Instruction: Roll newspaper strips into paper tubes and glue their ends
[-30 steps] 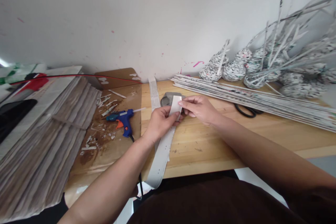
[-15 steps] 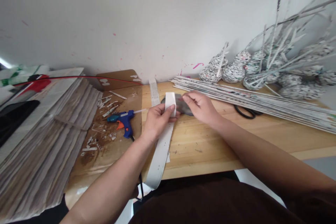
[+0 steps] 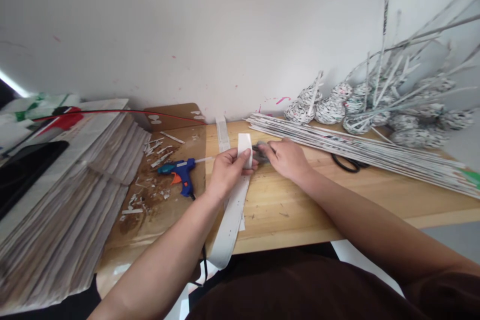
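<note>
My left hand point(image 3: 231, 167) is closed around a short white paper strip point(image 3: 245, 146), the thumb pressed on its face and the top end standing free. Just to its right, my right hand point(image 3: 283, 156) has its fingers closed on a dark grey, cloth-like piece point(image 3: 261, 152), which looks bunched and is partly covered by the fingers. Below my left hand a long white paper strip point(image 3: 233, 220) runs along the wooden table and droops over the front edge. Another printed paper strip point(image 3: 222, 135) lies flat behind my left hand.
A blue glue gun point(image 3: 182, 172) rests on a stained brown sheet point(image 3: 161, 210) among paper scraps. A tall stack of newspaper point(image 3: 86, 175) stands at left. Rolled paper sticks point(image 3: 337, 142), black scissor-like handles point(image 3: 345, 162) and woven paper shapes point(image 3: 330, 109) are at right.
My right hand has come down onto the grey piece, which lay flat before and is now bunched in its fingers. My left hand keeps its hold on the paper strip. The view shifted slightly.
</note>
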`<action>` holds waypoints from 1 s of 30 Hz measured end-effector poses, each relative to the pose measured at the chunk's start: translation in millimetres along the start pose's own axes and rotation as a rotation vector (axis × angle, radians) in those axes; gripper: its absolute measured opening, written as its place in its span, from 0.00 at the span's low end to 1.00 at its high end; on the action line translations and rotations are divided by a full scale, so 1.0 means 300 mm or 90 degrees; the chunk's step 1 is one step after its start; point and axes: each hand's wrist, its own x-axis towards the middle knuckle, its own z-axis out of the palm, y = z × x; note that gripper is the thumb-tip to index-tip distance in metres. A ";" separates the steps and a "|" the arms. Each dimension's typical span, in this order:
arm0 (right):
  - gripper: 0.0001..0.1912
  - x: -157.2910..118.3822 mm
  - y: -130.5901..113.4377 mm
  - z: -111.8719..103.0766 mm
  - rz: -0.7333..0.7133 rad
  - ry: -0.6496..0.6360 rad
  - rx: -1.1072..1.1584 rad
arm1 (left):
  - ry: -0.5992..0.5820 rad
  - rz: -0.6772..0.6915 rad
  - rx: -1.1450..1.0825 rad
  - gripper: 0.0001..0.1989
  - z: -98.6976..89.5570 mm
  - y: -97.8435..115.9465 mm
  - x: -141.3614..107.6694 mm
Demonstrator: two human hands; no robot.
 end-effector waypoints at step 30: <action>0.21 -0.014 -0.054 -0.067 0.123 -0.160 0.768 | -0.039 0.021 0.144 0.18 0.018 -0.010 -0.013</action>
